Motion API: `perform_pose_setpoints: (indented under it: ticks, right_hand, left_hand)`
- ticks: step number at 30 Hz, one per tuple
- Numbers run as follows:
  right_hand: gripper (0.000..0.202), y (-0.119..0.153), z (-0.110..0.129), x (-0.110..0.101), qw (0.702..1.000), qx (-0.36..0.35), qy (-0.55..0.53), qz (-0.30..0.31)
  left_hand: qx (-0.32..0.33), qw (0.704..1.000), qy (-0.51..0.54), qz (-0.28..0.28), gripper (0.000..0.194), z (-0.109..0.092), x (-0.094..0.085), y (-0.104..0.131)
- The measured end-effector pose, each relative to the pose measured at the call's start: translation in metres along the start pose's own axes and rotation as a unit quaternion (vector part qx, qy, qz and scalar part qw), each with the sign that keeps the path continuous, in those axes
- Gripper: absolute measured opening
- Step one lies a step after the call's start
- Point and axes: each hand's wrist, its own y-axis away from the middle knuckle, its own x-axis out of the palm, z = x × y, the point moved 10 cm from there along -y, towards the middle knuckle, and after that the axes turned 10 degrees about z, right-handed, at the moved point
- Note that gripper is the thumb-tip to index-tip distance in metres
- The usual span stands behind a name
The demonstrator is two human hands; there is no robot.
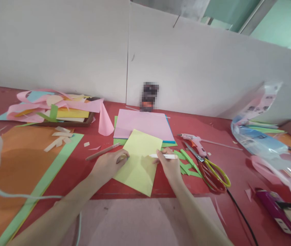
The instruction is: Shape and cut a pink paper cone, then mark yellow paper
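Note:
A pale yellow sheet of paper [140, 174] lies tilted before me, its top over a pink sheet [142, 123]. My left hand [113, 161] is at its left edge, fingers curled and closed on the paper. A white pen [169, 156] is pinched in my right hand [169, 165] over the sheet's right side, its tip pointing left. Just beyond my left hand lies a brown pen-like stick [101, 152]. Green paper strips [187, 164] lie right of my right hand, beside scissors [213, 171] with red and yellow handles and a pink glue gun [195, 141].
Paper scraps fill a brown tray [68, 123] at the back left, near a pink paper cone [105, 121]. Orange sheets [9, 164] cover the left. A purple power strip [276, 212] and plastic bag [265, 138] are at right. A white wall [199, 68] bounds the table.

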Motion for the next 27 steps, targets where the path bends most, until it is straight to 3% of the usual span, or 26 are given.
perform_pose_setpoints:
  ticks: [4, 13, 23, 27]
  right_hand:
    - [0.027, 0.000, 0.001, 0.008, 0.999, -0.006, -0.001, 0.035]
    - [0.029, 0.001, -0.002, -0.006, 1.000, -0.003, -0.007, -0.030]
    - [0.028, -0.001, 0.001, 0.000, 1.000, -0.004, 0.011, 0.005]
    - [0.029, 0.000, -0.002, -0.003, 1.000, 0.000, 0.006, -0.010]
  left_hand:
    - [-0.004, 1.000, 0.002, 0.000, 0.019, 0.002, 0.001, -0.001]
    - [-0.004, 1.000, 0.020, 0.006, 0.020, 0.000, 0.000, 0.001]
    - [-0.021, 1.000, -0.005, 0.021, 0.023, 0.001, 0.001, -0.001]
    - [-0.011, 1.000, -0.006, 0.016, 0.022, -0.001, 0.000, 0.000]
